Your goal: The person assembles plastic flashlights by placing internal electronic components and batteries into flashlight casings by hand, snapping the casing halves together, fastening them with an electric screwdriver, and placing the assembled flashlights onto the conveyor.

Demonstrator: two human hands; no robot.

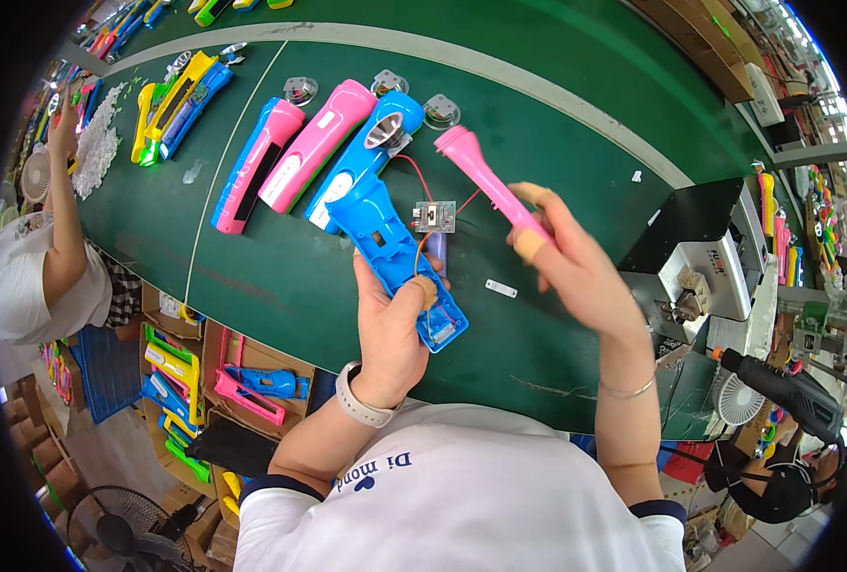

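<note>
My left hand [385,329] grips a blue flashlight half-shell [371,219], its hollow side up and its thumb end covered in tan tape. Red and orange wires run from the shell's area to a small circuit board [435,216] beside it. Partly behind my left fingers is a purple cylinder [439,248], perhaps a battery. To the right, my right hand [581,272], with tan coverings on its fingers, is closed round the narrow end of a pink flashlight shell [480,172]. The pink shell's wide end points toward the far left, apart from the blue one.
Left of my hands lie a blue-pink flashlight [259,164], a pink one [318,143] and a blue one [361,157] with a reflector. Small round clear parts [441,112] sit beyond. A black-and-white machine [700,257] stands right, near a heat gun [776,386]. A co-worker [37,257] is far left.
</note>
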